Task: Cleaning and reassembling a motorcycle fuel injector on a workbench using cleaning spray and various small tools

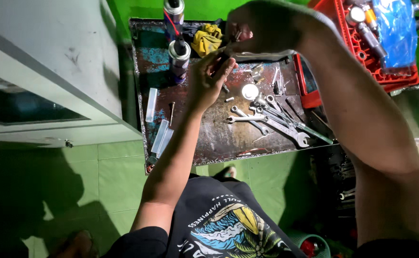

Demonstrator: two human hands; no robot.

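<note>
My left hand [208, 79] is raised over a rusty metal tray [214, 138], its fingers pinched on a small dark part that I cannot make out. My right hand [262, 26] hovers just above and to the right of it, fingers curled around a small metal piece near the left fingertips. The two hands almost touch. Below them on the tray lie several wrenches [271, 122], a round shiny disc [250, 91] and small bolts [229, 99].
Two spray cans [179, 57] and a yellow rag [206, 39] sit at the tray's far left. Clear plastic strips [151, 104] lie along its left edge. A red crate [362, 52] with tools and a blue bag stands at right. A white cabinet [47, 71] is left; green tiled floor below.
</note>
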